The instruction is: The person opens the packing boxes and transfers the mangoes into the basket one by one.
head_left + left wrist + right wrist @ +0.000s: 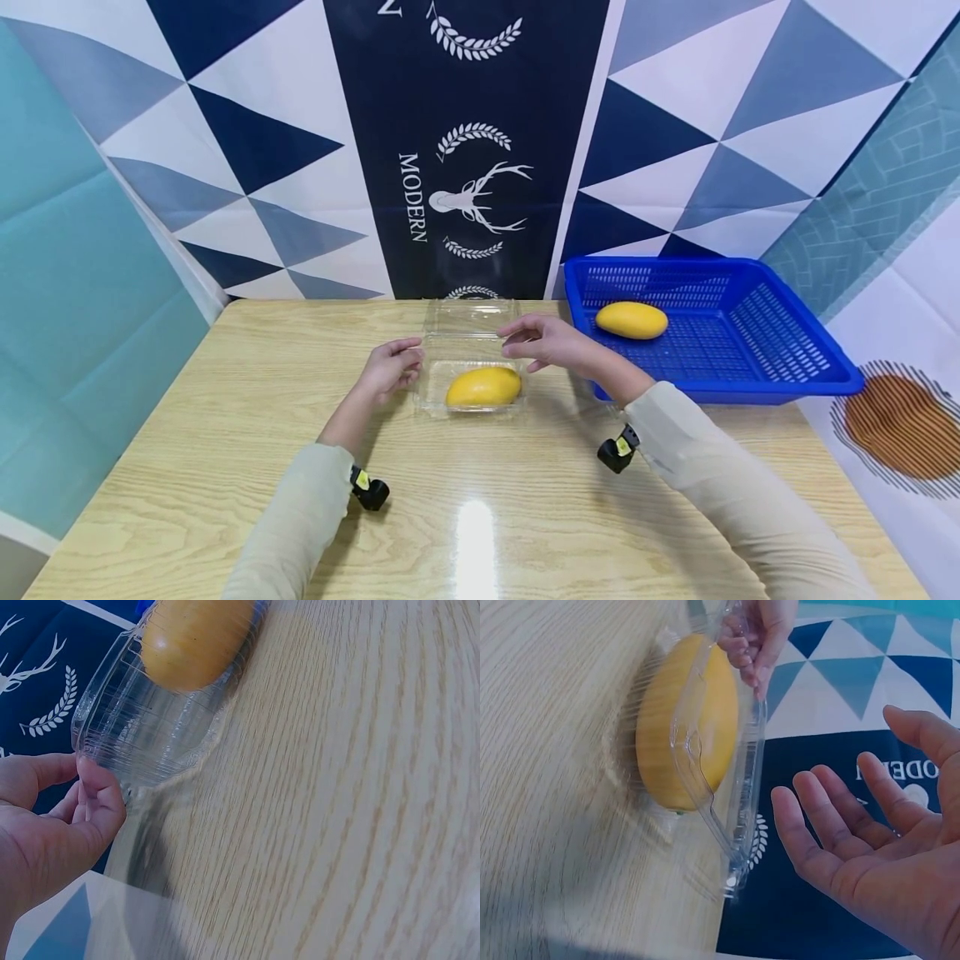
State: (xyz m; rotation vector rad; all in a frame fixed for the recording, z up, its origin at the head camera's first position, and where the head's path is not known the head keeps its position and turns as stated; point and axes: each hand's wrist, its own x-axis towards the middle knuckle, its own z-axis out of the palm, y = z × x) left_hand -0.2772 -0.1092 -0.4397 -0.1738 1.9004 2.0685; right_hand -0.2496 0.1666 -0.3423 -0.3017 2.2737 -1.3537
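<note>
A clear plastic clamshell box [431, 387] sits near the table's far edge, its lid [472, 317] raised at the back. Inside it lies a yellow mango [483, 387], also seen through the ribbed wall as a mango [191, 645] in the left wrist view. My left hand [392, 368] is at the box's left side; the left wrist view has that hand [64, 814] pinching the rim between thumb and fingers. On the other side, my right hand [551, 343] hovers by the back right corner. Its fingers [821, 814] are spread and relaxed, apart from the plastic, holding nothing.
A blue plastic basket [750, 387] stands at the table's back right, with a second mango [632, 320] in it. Behind the wooden table [300, 350] hangs a patterned cloth [465, 100] with triangles and a deer head.
</note>
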